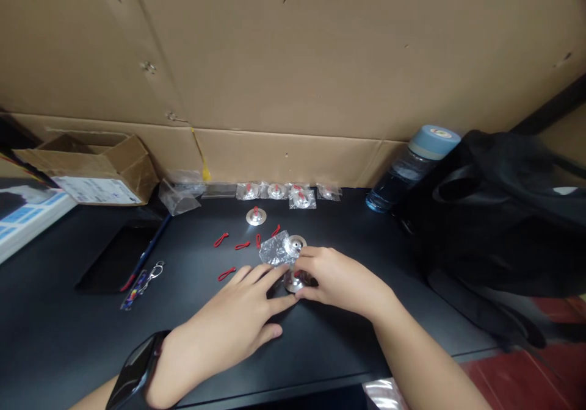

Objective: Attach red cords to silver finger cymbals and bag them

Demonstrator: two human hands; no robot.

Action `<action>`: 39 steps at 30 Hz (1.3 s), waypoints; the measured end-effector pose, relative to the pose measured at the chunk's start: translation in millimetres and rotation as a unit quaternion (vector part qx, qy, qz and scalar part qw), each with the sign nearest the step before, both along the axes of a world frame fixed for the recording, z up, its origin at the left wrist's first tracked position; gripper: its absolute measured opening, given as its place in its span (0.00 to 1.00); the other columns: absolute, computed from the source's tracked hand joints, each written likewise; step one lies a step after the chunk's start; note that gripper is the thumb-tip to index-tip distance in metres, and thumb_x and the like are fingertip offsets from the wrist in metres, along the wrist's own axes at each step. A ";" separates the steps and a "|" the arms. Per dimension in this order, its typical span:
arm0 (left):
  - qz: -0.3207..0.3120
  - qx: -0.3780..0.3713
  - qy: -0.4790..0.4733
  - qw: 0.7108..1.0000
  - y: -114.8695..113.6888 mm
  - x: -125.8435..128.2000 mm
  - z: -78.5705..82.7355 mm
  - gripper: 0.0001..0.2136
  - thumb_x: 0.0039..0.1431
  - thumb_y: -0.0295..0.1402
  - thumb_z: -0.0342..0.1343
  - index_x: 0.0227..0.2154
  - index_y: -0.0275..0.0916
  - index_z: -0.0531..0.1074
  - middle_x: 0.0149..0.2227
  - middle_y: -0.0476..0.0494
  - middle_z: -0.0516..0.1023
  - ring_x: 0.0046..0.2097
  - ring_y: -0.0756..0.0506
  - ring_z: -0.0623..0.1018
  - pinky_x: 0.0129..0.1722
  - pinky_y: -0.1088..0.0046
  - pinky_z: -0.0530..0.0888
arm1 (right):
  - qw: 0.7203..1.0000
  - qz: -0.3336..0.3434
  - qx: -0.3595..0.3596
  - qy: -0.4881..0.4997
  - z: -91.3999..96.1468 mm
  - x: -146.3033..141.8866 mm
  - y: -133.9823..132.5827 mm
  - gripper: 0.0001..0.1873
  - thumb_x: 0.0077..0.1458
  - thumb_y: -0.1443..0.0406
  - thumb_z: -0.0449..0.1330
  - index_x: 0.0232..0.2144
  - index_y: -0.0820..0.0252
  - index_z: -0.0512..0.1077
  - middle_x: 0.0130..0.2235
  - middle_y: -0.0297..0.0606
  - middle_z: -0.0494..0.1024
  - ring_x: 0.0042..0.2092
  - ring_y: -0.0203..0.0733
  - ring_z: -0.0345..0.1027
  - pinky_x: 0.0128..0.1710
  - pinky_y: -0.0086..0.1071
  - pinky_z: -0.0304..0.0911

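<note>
On the black table, a small silver domed disc, which looks like a finger cymbal point(293, 283), lies between my hands, with a bit of red cord at its centre. My right hand point(336, 279) closes its fingers and thumb around the disc's right side and partly hides it. Flat and spread, my left hand point(249, 303) touches the left edge with its fingertips. Just beyond is a second cymbal point(295, 244) beside a crumpled clear bag point(274, 249). A third cymbal point(256, 216) with a red loop stands farther back. Several loose red cord loops point(226, 273) are scattered to the left.
Several bagged cymbals point(301, 199) line the cardboard wall. At right are a water bottle point(407, 169) and a black bag point(494, 215). To the left are an open carton point(96, 172), a black tray-like object point(119, 257) and a keyring point(153, 276).
</note>
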State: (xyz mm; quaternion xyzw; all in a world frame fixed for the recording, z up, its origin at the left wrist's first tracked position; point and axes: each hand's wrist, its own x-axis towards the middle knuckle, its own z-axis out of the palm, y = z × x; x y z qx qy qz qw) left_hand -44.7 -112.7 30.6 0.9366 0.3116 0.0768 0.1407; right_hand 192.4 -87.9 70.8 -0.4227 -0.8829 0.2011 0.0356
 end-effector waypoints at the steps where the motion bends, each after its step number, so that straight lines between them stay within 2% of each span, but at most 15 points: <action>1: -0.001 0.000 -0.004 1.000 0.2 -0.4 -0.3 0.23 0.63 0.39 0.62 0.60 0.57 0.71 0.67 0.43 0.65 0.63 0.32 0.68 0.56 0.52 0.69 | 1.000 0.002 0.000 0.008 -0.6 -0.2 0.2 0.10 0.54 0.68 0.69 0.39 0.57 0.76 0.45 0.40 0.80 0.43 0.46 0.76 0.41 0.34 0.67; 8: -0.004 -0.008 -0.014 1.000 1.7 -0.7 -0.1 0.22 0.62 0.40 0.62 0.59 0.57 0.72 0.63 0.42 0.69 0.61 0.33 0.69 0.55 0.53 0.71 | 0.998 0.012 -0.008 0.061 -10.9 -5.0 2.4 0.16 0.55 0.71 0.67 0.47 0.55 0.76 0.47 0.39 0.79 0.44 0.44 0.75 0.42 0.33 0.67; 12: -0.009 -0.012 0.004 1.000 2.0 -2.0 1.5 0.24 0.61 0.39 0.63 0.60 0.57 0.71 0.66 0.42 0.66 0.62 0.32 0.69 0.55 0.52 0.71 | 0.996 0.017 -0.020 0.082 -12.4 -5.1 4.1 0.16 0.56 0.74 0.66 0.46 0.55 0.75 0.45 0.36 0.79 0.42 0.40 0.74 0.39 0.29 0.65; 16: 0.000 0.002 -0.006 1.000 -0.3 -4.5 0.0 0.26 0.60 0.39 0.64 0.61 0.58 0.70 0.69 0.42 0.62 0.67 0.29 0.63 0.59 0.47 0.69 | 0.997 -0.027 0.045 0.049 -15.6 -9.0 6.2 0.13 0.56 0.69 0.69 0.43 0.55 0.74 0.44 0.36 0.77 0.41 0.41 0.72 0.37 0.31 0.63; 21: 0.011 0.001 -0.012 1.000 -3.3 -7.3 -5.6 0.28 0.58 0.40 0.66 0.61 0.60 0.70 0.72 0.43 0.57 0.70 0.26 0.59 0.61 0.40 0.66 | 0.985 -0.078 0.149 0.025 -31.9 -18.9 12.7 0.15 0.55 0.66 0.70 0.45 0.55 0.73 0.47 0.40 0.75 0.45 0.46 0.66 0.43 0.37 0.63; 26: 0.011 0.004 -0.016 1.000 -2.2 -10.1 -7.9 0.28 0.57 0.40 0.66 0.61 0.60 0.71 0.73 0.42 0.55 0.71 0.24 0.56 0.62 0.35 0.63 | 0.974 -0.126 0.180 0.050 -47.1 -28.1 17.0 0.17 0.56 0.64 0.67 0.48 0.55 0.73 0.48 0.41 0.74 0.45 0.47 0.64 0.45 0.39 0.61; 31: 0.002 0.006 -0.003 1.000 4.2 -11.9 -1.6 0.27 0.57 0.37 0.67 0.59 0.61 0.71 0.73 0.44 0.54 0.72 0.25 0.52 0.63 0.34 0.60 | 0.968 -0.152 0.195 0.044 -49.2 -34.1 17.2 0.23 0.55 0.68 0.65 0.54 0.55 0.72 0.51 0.44 0.73 0.47 0.50 0.63 0.46 0.41 0.61; 33: -0.009 0.007 -0.011 1.000 7.7 -11.7 5.2 0.26 0.58 0.36 0.66 0.59 0.61 0.71 0.72 0.45 0.56 0.72 0.26 0.53 0.64 0.36 0.60 | 0.973 -0.133 0.183 0.056 -46.7 -30.2 19.2 0.23 0.54 0.69 0.65 0.53 0.55 0.72 0.51 0.44 0.73 0.48 0.50 0.63 0.48 0.41 0.62; 35: -0.027 -0.013 -0.022 0.999 11.8 -10.9 13.5 0.25 0.62 0.36 0.63 0.60 0.61 0.69 0.69 0.46 0.59 0.70 0.31 0.58 0.65 0.43 0.63 | 0.982 -0.069 0.141 0.101 -41.9 -21.7 22.9 0.21 0.55 0.68 0.67 0.51 0.55 0.74 0.51 0.43 0.73 0.50 0.48 0.64 0.50 0.40 0.63; 37: -0.032 -0.043 -0.037 0.998 16.5 -9.5 20.4 0.26 0.63 0.33 0.60 0.62 0.57 0.65 0.66 0.45 0.63 0.66 0.36 0.65 0.63 0.53 0.68 | 0.983 0.002 0.086 0.162 -35.8 -10.3 27.9 0.19 0.56 0.64 0.69 0.50 0.55 0.75 0.51 0.41 0.74 0.51 0.46 0.66 0.54 0.38 0.63; 39: -0.008 -0.056 -0.055 0.997 22.1 -7.7 22.8 0.26 0.62 0.29 0.59 0.61 0.50 0.63 0.63 0.43 0.66 0.62 0.39 0.69 0.59 0.59 0.70 | 0.976 0.024 0.059 0.206 -30.5 1.0 33.5 0.15 0.61 0.61 0.66 0.49 0.56 0.76 0.49 0.41 0.75 0.51 0.44 0.68 0.55 0.36 0.64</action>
